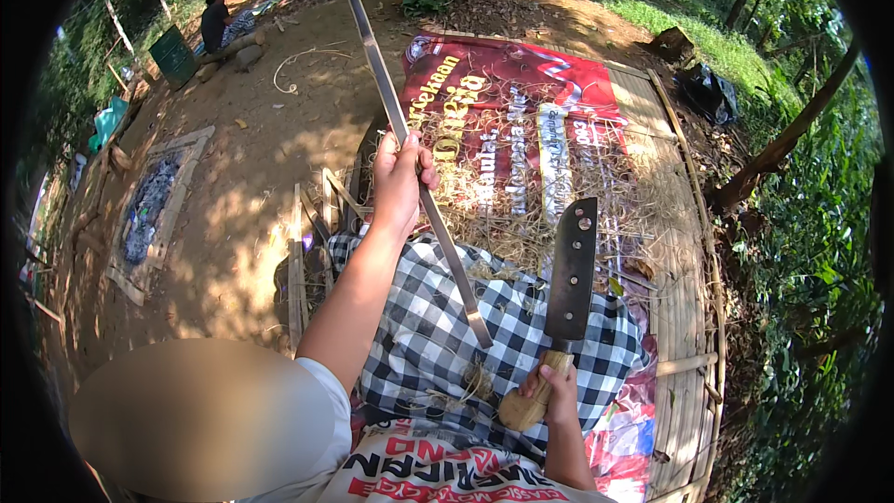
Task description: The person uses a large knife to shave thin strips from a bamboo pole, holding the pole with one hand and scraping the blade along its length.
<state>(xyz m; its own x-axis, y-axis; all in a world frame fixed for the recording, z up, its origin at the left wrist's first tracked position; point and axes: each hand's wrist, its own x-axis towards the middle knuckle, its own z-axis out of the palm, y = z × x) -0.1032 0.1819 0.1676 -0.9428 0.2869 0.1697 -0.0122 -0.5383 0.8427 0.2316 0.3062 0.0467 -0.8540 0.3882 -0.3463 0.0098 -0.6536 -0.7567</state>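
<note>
My left hand is closed around a long, narrow, flat strip, likely split bamboo. The strip slants from the top of the view down to the checked cloth over my lap, its lower end above the cloth. In my right hand is a cleaver, gripped by its thick wooden handle. Its broad dark blade, with a row of round spots, points up and away, to the right of the strip and apart from it. Black-and-white checked cloth spreads under both, with a tuft of shavings on it.
Curly shavings litter a red printed banner on a bamboo platform. Cut strips lie at its left. Leftward are an ash-filled frame, a green bin and a seated person. A black plastic bag lies right.
</note>
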